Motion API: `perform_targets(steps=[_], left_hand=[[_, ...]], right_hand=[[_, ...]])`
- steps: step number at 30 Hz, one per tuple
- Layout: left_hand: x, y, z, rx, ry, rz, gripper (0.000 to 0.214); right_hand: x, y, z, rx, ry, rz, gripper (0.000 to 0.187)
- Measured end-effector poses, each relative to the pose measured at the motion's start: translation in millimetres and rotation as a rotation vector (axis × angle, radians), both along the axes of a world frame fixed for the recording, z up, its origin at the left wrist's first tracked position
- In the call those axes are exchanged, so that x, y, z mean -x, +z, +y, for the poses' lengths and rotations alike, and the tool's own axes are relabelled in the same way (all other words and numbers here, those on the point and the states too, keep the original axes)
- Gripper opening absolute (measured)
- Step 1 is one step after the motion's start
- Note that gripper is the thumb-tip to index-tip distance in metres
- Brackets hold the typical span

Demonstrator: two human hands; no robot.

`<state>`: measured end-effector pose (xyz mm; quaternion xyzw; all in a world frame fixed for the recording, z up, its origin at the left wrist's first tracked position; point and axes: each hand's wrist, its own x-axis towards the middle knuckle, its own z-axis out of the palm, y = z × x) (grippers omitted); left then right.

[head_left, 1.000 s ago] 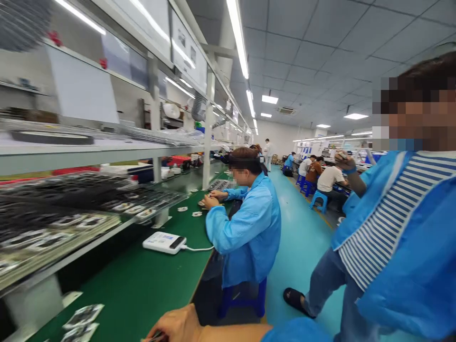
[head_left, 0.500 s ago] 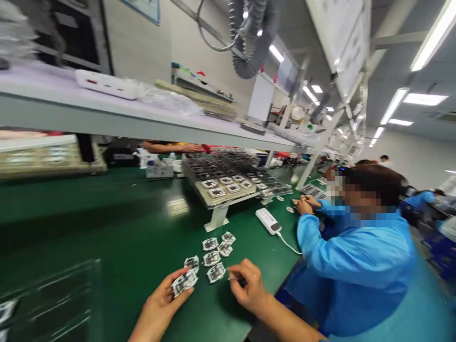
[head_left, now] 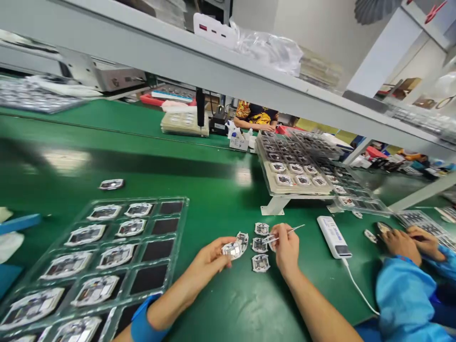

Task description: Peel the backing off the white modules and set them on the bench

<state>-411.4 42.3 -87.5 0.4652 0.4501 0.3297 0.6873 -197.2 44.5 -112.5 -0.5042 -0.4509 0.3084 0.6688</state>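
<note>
My left hand [head_left: 210, 260] pinches a small silver-and-black part [head_left: 231, 249] just above the green bench. My right hand [head_left: 286, 248] is closed round metal tweezers [head_left: 285, 233], whose tips point up and to the right. Between and around both hands lie three more loose parts [head_left: 261, 245] on the green bench [head_left: 221, 190]. A clear plastic tray [head_left: 107, 256] with several of the same parts in its pockets sits at my left; some of its pockets are dark and bare.
A raised stand holds stacked trays of parts [head_left: 295, 173] behind my hands. A white power bank [head_left: 334, 236] with a cable lies to the right. A co-worker's hands [head_left: 409, 241] in blue sleeves work at the far right. A grey shelf [head_left: 213, 61] runs overhead.
My view has swung left and down from the aisle and the seated co-workers onto the bench. My hands now sit mid-frame, left on a part, right with the tweezers raised.
</note>
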Motion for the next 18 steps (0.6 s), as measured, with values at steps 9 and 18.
perform_targets(steps=[9,18], left_hand=[[1.3,5.3,0.0,-0.040,0.007,0.088,0.040],[6.6,4.5,-4.4,0.005,-0.066,0.076,0.038]], right_hand=[[21.1,21.4,-19.2,0.193,0.358,0.406,0.034],[24.7,23.6,-26.0,0.050,0.542,0.011,0.019]])
